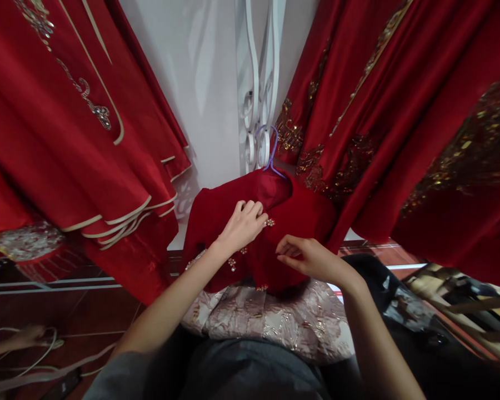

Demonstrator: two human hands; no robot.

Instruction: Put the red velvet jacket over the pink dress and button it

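- Red drapes (87, 150) hang on the left, and gold-trimmed ones (358, 111) on the right, of what my camera shows me.
- The jacket (308, 216) lies spread ahead of me, its near edge over the far edge of the brocade (275, 322). I judge it soft, fairly light and limp, with a grippy nap; plain cloth at the shoulders or front edge looks the best hold.
- My left hand (244, 225) rests on the jacket's front below the collar, fingers curled; I cannot tell whether they pinch cloth, as the tips are hidden.
- My right hand (306, 255) is half-open with nothing in it, just above the jacket's right front; I cannot be sure of contact.
- The hanger (271, 161) pokes out at the collar, beyond both hands.
- The beads (232, 263) look fragile and easily snagged; some sit right beside my left fingertips.
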